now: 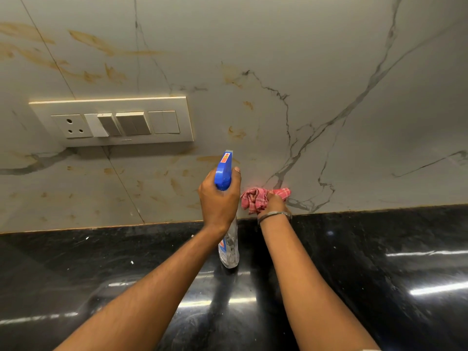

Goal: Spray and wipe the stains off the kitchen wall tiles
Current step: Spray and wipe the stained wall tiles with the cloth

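My left hand (219, 198) grips the neck of a clear spray bottle (229, 249) with a blue trigger head (224, 171), its nozzle pointing at the wall tiles (316, 72). The bottle's base is at the black counter; whether it rests on it is unclear. My right hand (274, 202) presses a crumpled red checked cloth (255, 198) against the lowest part of the wall, just right of the bottle. Orange-brown stains (236, 134) spot the marble-look tiles above and to the left of both hands.
A cream switch plate (114, 120) with a socket and several switches is mounted on the wall at the left. A glossy black stone counter (379, 262) runs below the tiles and meets them at an edge behind my hands.
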